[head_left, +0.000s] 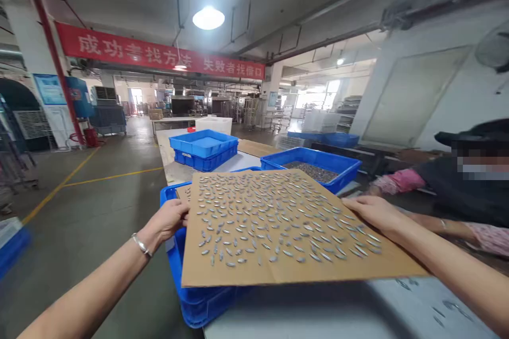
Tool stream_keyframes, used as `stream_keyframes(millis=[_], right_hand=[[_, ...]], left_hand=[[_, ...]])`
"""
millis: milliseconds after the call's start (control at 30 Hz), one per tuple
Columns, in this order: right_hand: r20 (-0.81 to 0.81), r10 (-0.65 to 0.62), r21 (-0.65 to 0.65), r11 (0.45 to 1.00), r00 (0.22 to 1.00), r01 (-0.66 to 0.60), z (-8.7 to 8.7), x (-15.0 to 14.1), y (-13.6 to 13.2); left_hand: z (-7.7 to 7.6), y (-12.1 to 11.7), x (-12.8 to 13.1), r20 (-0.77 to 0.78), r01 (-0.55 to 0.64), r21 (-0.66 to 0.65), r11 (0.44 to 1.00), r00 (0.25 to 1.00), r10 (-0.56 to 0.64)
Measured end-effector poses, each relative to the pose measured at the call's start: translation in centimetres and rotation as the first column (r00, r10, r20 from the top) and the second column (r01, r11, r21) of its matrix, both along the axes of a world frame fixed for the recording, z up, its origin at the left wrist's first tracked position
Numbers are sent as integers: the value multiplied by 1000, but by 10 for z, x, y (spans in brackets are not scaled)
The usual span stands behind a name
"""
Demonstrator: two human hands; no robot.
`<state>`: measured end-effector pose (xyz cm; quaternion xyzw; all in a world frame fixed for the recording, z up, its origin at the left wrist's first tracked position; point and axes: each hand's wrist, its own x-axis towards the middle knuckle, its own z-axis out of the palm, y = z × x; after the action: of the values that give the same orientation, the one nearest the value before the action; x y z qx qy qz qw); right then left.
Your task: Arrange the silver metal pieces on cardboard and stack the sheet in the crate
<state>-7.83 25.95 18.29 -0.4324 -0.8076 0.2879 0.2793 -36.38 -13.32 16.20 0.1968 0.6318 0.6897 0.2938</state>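
My left hand [172,217] is closed on the left edge of a flat cardboard sheet [193,270]. At its right edge my right hand [376,212] grips the same sheet, fingers partly hidden beneath. Many small, silvery, elongated pieces [273,259] lie spread in loose rows over the cardboard. The sheet is held roughly level above the worktable, its left part over a blue crate [207,307]. In that crate, another piece of cardboard [183,192] with similar small pieces shows behind my left hand.
Behind the sheet stands a blue tray [274,161] of small grey pieces. Stacked blue crates [204,153] sit farther back. Several loose pieces lie on the white tabletop [421,302]. At right a co-worker [477,185] reaches toward the table. Floor with yellow lines [115,176] runs along the left.
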Motion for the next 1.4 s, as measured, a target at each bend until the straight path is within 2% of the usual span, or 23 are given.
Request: stream_keyframes(millis=[100, 233, 367, 533, 800, 1133, 1400], right_hand=[[9, 41, -95, 995, 999, -40, -9, -54, 20], [15, 93, -128, 988, 996, -90, -24, -107, 46], [23, 136, -145, 981, 990, -131, -36, -143, 66], [27, 166, -149, 976, 986, -160, -49, -174, 79], [42, 195, -112, 975, 980, -190, -63, -198, 88], [75, 212, -103, 973, 974, -204, -65, -199, 95], [69, 219, -93, 973, 973, -213, -74, -204, 99]], left_hand=[[-1, 0, -27, -8, -42, -14, 999, 999, 42], [-3, 4, -49, -19, -95, -28, 995, 995, 95], [-7, 8, -57, -24, -127, -42, 991, 992, 126], [-11, 6, -59, -25, -169, -98, 981, 986, 167], [-11, -6, -56, -35, -173, -206, 963, 985, 169], [-31, -12, -61, -72, -60, -257, 964, 996, 43], [-32, -11, -54, -120, -61, -297, 953, 992, 27]])
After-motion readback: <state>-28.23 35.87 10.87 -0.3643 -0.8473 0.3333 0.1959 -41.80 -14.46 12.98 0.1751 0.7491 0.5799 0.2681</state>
